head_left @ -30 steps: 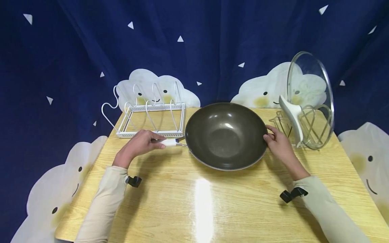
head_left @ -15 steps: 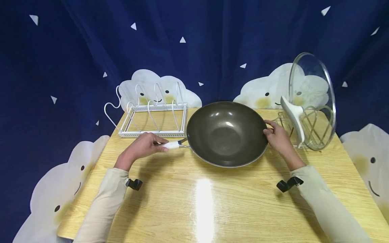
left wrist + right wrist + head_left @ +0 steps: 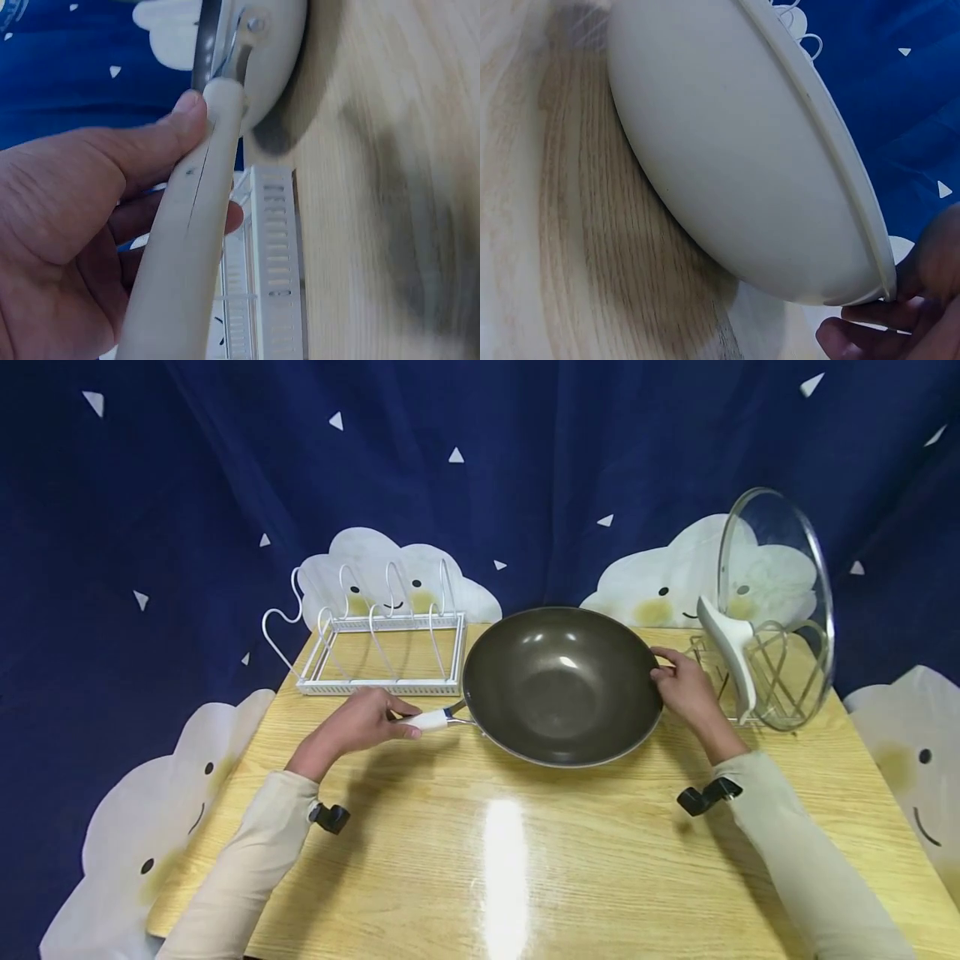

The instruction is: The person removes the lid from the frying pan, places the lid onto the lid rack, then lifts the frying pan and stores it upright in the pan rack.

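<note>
A wok (image 3: 558,693), dark inside and cream-white outside, is at the middle of the table, its opening tilted toward me. My left hand (image 3: 366,720) grips its white handle (image 3: 187,217), thumb on one side and fingers on the other. At the opposite side, my right hand (image 3: 686,693) pinches the wok's rim. The wok's pale underside (image 3: 742,150) fills much of the right wrist view, close to the wooden surface; whether it touches there I cannot tell.
A white wire rack (image 3: 382,687) stands behind my left hand. To the right, a glass lid (image 3: 780,552) with a white handle (image 3: 729,652) leans upright in a metal wire rack (image 3: 783,668). A dark blue curtain (image 3: 525,468) hangs behind the wooden table (image 3: 420,860).
The wok's handle has swung slightly toward me, and its rim has shifted slightly away. Both hands keep their hold. The whole view has drifted a little to the right.
</note>
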`<action>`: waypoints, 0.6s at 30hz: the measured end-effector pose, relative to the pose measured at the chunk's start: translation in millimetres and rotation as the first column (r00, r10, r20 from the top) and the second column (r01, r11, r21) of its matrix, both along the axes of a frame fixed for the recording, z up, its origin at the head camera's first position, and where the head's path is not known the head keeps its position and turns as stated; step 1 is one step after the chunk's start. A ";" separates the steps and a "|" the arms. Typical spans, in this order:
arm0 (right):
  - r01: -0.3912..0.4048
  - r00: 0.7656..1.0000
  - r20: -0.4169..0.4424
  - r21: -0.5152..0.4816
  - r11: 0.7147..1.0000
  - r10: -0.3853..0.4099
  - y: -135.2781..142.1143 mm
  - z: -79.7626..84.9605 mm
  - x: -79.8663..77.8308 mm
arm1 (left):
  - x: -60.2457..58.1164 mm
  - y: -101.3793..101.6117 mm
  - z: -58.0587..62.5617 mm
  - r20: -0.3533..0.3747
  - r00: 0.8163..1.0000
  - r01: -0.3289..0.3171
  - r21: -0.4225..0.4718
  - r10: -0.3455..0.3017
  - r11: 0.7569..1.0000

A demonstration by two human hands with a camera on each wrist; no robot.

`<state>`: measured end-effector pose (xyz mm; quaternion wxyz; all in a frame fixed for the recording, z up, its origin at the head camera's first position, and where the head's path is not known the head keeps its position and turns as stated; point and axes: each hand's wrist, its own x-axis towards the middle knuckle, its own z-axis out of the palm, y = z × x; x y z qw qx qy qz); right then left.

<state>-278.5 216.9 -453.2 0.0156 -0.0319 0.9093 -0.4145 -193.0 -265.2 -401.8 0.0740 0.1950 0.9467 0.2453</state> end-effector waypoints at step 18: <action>0.045 0.999 -0.015 0.037 0.998 -0.044 -7.7 3.3 -18.3 | 16.2 14.2 5.2 -0.005 1.000 -0.023 -0.052 0.023 0.998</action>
